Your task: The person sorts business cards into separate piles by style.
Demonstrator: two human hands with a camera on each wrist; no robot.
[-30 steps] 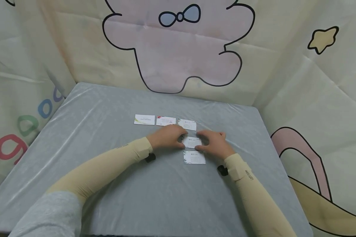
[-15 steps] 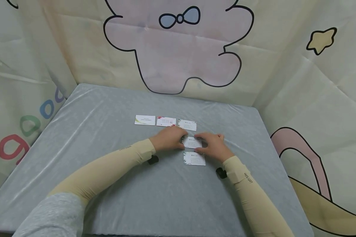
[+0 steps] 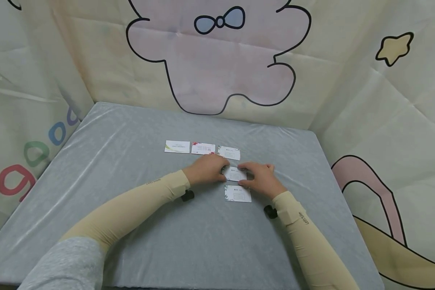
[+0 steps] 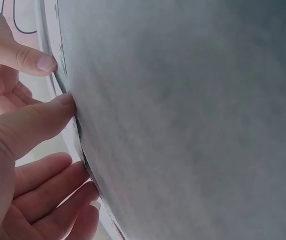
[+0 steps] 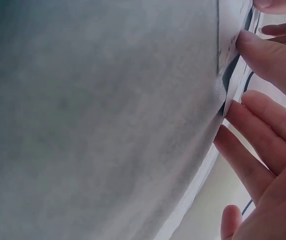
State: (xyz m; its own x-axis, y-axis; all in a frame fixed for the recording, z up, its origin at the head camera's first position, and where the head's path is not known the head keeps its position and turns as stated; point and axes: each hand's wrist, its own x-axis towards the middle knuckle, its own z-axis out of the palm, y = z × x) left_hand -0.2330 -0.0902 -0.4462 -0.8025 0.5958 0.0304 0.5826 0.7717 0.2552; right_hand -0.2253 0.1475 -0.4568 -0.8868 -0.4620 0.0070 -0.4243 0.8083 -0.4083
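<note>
Flat on the grey cloth, a white business card (image 3: 234,174) with printed text and leafy corners lies between both hands. The left hand (image 3: 207,168) holds its left side, thumb near the lower corner and fingers by the upper one. On the opposite side the right hand (image 3: 262,177) spans the card the same way. Just below lies a second leafy business card (image 3: 237,193). A third leafy card (image 3: 229,152) sits above, in a row with a red-flowered card (image 3: 203,148) and a yellow-green striped card (image 3: 177,146). Both wrist views show thumbs and fingertips low at the cloth.
The grey cloth (image 3: 166,249) covers the table. Printed curtains stand behind and at both sides, with a star (image 3: 395,49) at the right. Black wrist cameras (image 3: 270,212) hang under the beige sleeves (image 3: 130,209).
Over the last second the left arm shifts slightly right and the right fingertips slightly left, closer in on the middle card. In the last half second both hands stay nearly still.
</note>
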